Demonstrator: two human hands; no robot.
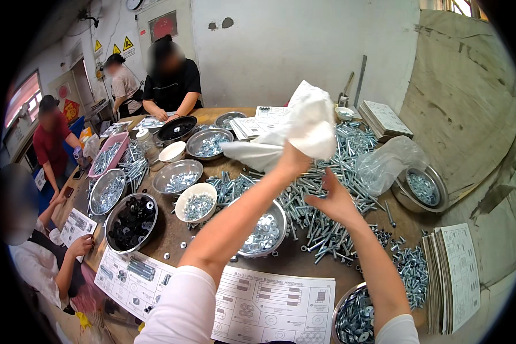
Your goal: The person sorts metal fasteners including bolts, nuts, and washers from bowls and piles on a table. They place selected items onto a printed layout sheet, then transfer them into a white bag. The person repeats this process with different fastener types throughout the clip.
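My left hand [294,160] is raised over the table and grips a white plastic bag [304,129], which bulges above the fist and trails a flap to the left. My right hand [333,199] hovers just below and to the right, fingers spread, holding nothing, above a big pile of silver bolts [338,172]. A metal bowl of washers [265,232] sits under my left forearm.
Several bowls of washers, nuts and black rings [132,222] crowd the table's left half. Printed sheets [269,304] lie at the near edge, stacks of them [456,275] at right. A clear bag [387,163] and bowl [423,188] sit right. Other people work along the left side.
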